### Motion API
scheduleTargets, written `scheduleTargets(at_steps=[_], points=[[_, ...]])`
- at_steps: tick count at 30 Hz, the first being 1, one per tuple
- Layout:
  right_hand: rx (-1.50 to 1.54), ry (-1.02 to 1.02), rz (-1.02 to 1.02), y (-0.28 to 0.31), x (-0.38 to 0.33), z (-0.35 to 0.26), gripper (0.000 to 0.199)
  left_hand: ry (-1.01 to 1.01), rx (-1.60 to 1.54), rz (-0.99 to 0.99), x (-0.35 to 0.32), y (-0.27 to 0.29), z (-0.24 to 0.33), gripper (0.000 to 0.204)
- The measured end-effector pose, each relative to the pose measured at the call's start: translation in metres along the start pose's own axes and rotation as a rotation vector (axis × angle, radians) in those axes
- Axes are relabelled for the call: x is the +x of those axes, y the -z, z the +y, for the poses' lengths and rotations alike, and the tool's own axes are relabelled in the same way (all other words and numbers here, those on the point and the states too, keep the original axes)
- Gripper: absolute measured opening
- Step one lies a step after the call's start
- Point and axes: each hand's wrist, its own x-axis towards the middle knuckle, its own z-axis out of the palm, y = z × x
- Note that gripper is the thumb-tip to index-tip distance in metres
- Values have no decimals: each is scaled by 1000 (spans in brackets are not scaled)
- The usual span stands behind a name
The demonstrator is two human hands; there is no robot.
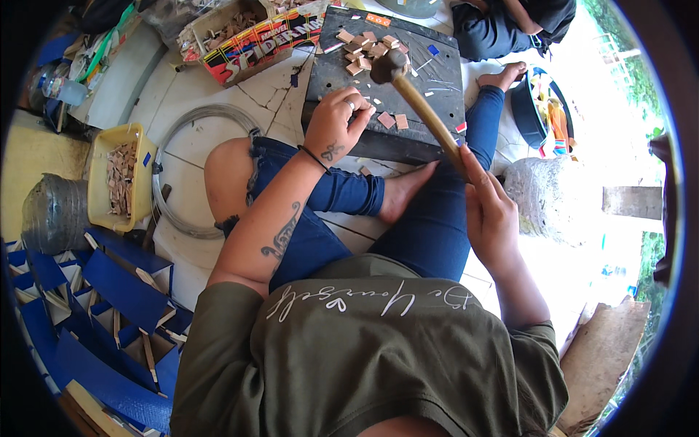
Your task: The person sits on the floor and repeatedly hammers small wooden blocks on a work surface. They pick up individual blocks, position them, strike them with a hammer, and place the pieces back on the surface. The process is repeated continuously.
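My right hand [491,207] grips the wooden handle of a hammer [424,109]. Its dark, rounded head is raised in view over the small wooden pieces. At the near left edge of a low black block [328,87], my left hand [339,120] is closed, thumb and fingertips pinched together. Whatever they hold is too small to make out. Two thin flat wooden pieces [401,121] lie on the block beside those fingertips. Farther back on it sits a loose heap of small wooden pieces [355,57], with blue scraps and thin slivers scattered around.
A printed cardboard box [255,54] of wood bits stands behind left. On the left are a yellow tub [93,178], a wire coil [164,138] and stacked blue-covered pieces [124,288]. A black basin [523,109] stands right; another person [488,33] sits at the far right.
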Motion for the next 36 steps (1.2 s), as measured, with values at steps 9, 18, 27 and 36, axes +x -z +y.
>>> scheduleTargets(at_steps=[9, 18, 27, 36], points=[[54, 2, -6, -1, 0, 0, 56, -7, 8, 21, -2, -2, 0, 12], [93, -21, -54, 3, 0, 4, 55, -12, 6, 30, -1, -2, 1, 12], [71, -40, -176, -9, -2, 11, 54, -39, 44, 38, -2, -2, 1, 11], [26, -24, -66, -6, -6, 10, 54, 6, 17, 30, -2, -2, 2, 12]])
